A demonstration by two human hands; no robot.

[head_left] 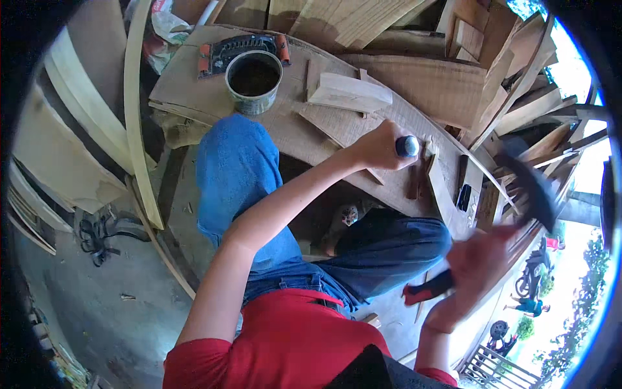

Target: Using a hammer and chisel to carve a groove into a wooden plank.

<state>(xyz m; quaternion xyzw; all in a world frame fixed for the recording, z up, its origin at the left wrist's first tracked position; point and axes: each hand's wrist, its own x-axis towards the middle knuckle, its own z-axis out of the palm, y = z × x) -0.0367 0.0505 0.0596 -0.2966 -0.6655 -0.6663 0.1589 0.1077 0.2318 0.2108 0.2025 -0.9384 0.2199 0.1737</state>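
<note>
My left hand (379,146) is closed around a chisel (407,146), its blue-and-pale butt end facing up. The hand and the handle hide its blade. Under it lies a flat brown board (291,139) stretching across in front of my knees. To the right my right hand (476,262) grips a hammer (534,194) by its black-and-red handle. The hammer's dark head is raised and smeared by motion, apart from the chisel.
On the board sit a round tub (254,104) of dark contents, a black-and-orange tool (223,55) and a pale wood block (350,92). A narrow dark tool (464,194) lies at the right. Wood planks (421,84) are stacked behind; sandals (107,233) rest on the floor.
</note>
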